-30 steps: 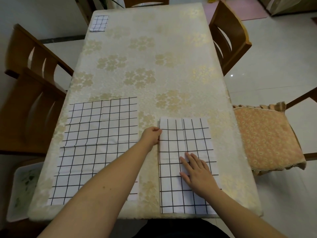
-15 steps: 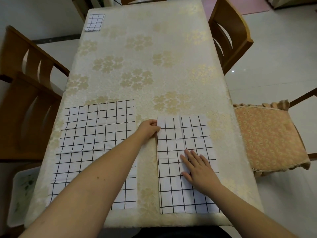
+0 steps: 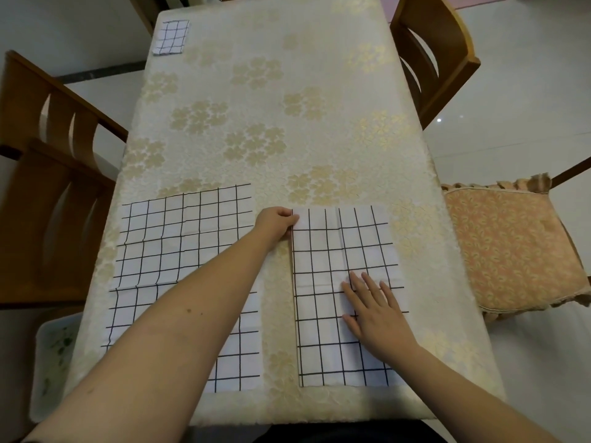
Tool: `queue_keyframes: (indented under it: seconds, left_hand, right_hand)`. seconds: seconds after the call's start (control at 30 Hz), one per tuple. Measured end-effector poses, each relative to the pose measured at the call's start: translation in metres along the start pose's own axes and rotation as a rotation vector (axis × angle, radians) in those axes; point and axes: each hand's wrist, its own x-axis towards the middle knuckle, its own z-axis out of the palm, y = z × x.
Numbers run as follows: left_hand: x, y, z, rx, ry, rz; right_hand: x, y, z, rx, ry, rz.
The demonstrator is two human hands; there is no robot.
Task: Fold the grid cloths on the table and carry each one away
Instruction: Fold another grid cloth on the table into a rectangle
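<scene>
A half-folded grid cloth point(image 3: 332, 257), white with black lines, lies as a tall strip at the table's near right. My left hand point(image 3: 277, 222) pinches its far left corner. My right hand point(image 3: 374, 311) presses flat on the strip's middle with fingers spread. A second grid cloth point(image 3: 179, 241) lies spread open at the near left, partly hidden under my left forearm. A small folded grid cloth point(image 3: 170, 37) sits at the table's far left corner.
The table point(image 3: 287, 107) wears a cream cloth with gold flowers. Wooden chairs point(image 3: 48, 187) stand on the left, another chair point(image 3: 431, 59) at the far right, and a cushioned seat point(image 3: 511, 244) at the right. A white tray point(image 3: 51, 362) sits on the floor, lower left.
My left hand slid up the strip's left edge to its far corner and now pinches it. My right hand stayed pressed on the cloth.
</scene>
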Motion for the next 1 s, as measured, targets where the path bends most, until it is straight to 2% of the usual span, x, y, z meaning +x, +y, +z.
queue_keyframes:
  seconds: [0.23,0.5,0.7,0.83,1.0]
  left_hand:
    - [-0.004,0.007,-0.001,0.009,0.026,0.041]
    - [-0.025,0.017,-0.007,-0.012,-0.063,0.141]
    - [-0.057,0.026,-0.017,0.1,-0.08,0.275]
    - [-0.1,0.026,-0.022,0.27,-0.051,0.404]
    - [-0.146,0.003,-0.033,0.286,-0.104,0.485]
  right_hand:
    - [-0.009,-0.019,0.004,0.049,-0.075,-0.105]
    - [-0.01,-0.017,0.001,0.126,-0.126,-0.097]
    - [-0.006,-0.024,-0.005,0.121,-0.129,-0.056]
    - [-0.013,-0.025,-0.004,0.158,-0.108,0.002]
    - [-0.032,-0.023,-0.004,0.207,-0.091,0.1]
